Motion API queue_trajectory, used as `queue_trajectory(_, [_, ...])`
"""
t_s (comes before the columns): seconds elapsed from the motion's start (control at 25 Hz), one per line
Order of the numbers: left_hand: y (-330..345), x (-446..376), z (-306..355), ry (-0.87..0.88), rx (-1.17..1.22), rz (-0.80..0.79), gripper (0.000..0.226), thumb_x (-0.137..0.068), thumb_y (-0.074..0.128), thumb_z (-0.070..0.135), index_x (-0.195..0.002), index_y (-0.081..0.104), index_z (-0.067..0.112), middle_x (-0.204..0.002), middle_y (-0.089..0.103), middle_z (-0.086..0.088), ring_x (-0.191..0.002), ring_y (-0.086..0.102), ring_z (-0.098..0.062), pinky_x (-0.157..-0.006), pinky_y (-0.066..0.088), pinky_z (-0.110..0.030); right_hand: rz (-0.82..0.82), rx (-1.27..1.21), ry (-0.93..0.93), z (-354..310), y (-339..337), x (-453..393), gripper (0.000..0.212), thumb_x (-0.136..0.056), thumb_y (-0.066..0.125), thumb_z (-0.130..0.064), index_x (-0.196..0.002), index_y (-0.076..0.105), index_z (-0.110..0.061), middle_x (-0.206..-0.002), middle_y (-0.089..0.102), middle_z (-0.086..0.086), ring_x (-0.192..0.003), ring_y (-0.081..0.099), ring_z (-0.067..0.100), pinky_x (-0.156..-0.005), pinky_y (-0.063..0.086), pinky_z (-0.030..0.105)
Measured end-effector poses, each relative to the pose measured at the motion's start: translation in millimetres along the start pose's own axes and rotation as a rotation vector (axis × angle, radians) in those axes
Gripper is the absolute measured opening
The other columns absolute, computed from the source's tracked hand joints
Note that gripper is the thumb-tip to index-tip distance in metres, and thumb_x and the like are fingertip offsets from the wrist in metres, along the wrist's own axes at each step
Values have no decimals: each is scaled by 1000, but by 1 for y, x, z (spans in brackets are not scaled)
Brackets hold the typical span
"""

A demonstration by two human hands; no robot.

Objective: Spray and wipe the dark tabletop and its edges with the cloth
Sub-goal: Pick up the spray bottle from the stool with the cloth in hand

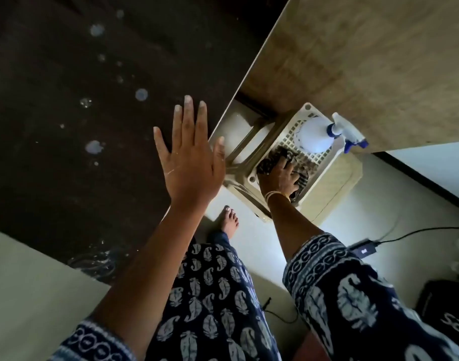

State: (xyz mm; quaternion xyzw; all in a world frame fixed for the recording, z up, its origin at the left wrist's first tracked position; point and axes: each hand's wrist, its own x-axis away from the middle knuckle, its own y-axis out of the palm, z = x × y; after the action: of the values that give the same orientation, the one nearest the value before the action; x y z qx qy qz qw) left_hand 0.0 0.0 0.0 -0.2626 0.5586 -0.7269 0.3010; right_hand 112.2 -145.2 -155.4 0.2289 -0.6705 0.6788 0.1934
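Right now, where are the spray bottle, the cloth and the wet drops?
spray bottle (314, 135): head view, round white body.
cloth (271, 158): head view, dark folds above the fingers.
wet drops (94, 147): head view, one blob on the dark tabletop.

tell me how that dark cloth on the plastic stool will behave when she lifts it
Probably floppy: the cloth lies crumpled in folds under the right hand, so it should droop and bunch. Likely light, as it sits on the stool's lattice seat without sagging it. It might brush the spray bottle beside it.

Pretty dim shot overall. The dark table (67, 126) swallows most of the light, with pale glints on wet droplets (141, 94). Brightest patch is the floor (257, 246) lower middle. Wide-angle lens bends the edges, details slightly soft.
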Motion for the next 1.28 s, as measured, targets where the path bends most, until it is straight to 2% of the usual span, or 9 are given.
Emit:
queue_trajectory(0.24, [5, 0, 1, -1, -60, 5, 60, -103, 21, 47, -156, 14, 19, -164, 11, -4, -151, 8, -18, -120, 6, -53, 9, 27, -33, 4, -1, -17, 75, -89, 64, -21, -149, 20, -16, -145, 41, 16, -123, 51, 38, -102, 40, 58])
queue_trajectory(0.52, [-3, -3, 2, -6, -57, -42, 60, -102, 27, 43, -156, 13, 20, -164, 8, -3, -151, 6, -18, -119, 5, -53, -128, -162, -129, 10, -53, -3, 57, -82, 68, -40, -127, 52, -8, -114, 63, 10, -111, 59, 30, -97, 49, 41])
queue_trajectory(0.68, [-12, -4, -1, 17, -21, -128, 61, -101, 30, 41, -155, 14, 19, -164, 7, -3, -151, 6, -19, -118, 8, -57, -380, -715, -103, 2, -111, 49, 12, -85, 61, -17, -92, 62, -7, -81, 62, 7, -84, 60, 26, -73, 47, 30])
queue_trajectory(0.8, [-28, -8, 2, 2, 47, -171, 57, -100, 35, 39, -151, 28, 16, -162, 17, -8, -150, 15, -23, -115, 16, -57, -744, -1383, -17, -1, -157, 98, 24, -77, 37, -1, -69, 60, -3, -74, 62, 13, -76, 61, 29, -75, 48, 35])
queue_trajectory(0.88, [-42, -9, 8, 29, 126, -139, 50, -98, 37, 39, -136, 51, 10, -148, 42, -16, -138, 40, -30, -106, 33, -51, -929, -1675, 22, -1, -182, 125, 28, -64, 32, -7, -70, 59, -3, -79, 65, 13, -76, 63, 30, -79, 50, 38])
queue_trajectory(1.0, [-61, -4, 25, -95, 647, -162, 47, -98, 36, 42, -109, 65, 7, -111, 66, -13, -108, 61, -33, -85, 43, -28, -960, -1882, -43, -9, -205, 145, 44, -57, 33, -13, -90, 59, -1, -96, 63, 16, -92, 60, 36, -93, 47, 44])
queue_trajectory(1.12, [-91, -9, 43, -498, 1679, -687, 63, -95, 42, 54, -128, 57, 3, -125, 62, -20, -115, 62, -32, -100, 50, -40, -948, -1969, -89, -25, -219, 150, 55, -57, 33, -13, -101, 62, 3, -105, 64, 20, -103, 58, 39, -100, 44, 47])
queue_trajectory(1.2, [-102, -12, 48, -562, 1840, -870, 65, -91, 43, 58, -128, 57, 7, -121, 65, -18, -106, 66, -30, -91, 55, -43, -934, -1979, -132, -33, -226, 153, 57, -60, 34, -11, -109, 60, 4, -109, 62, 21, -106, 56, 39, -107, 39, 48])
queue_trajectory(1.28, [-99, -20, 48, -510, 1814, -871, 62, -92, 50, 52, -134, 53, 6, -127, 61, -19, -113, 63, -31, -91, 54, -43, -918, -1926, -96, -38, -228, 148, 62, -63, 39, -10, -121, 54, 3, -118, 58, 23, -113, 54, 39, -110, 36, 49])
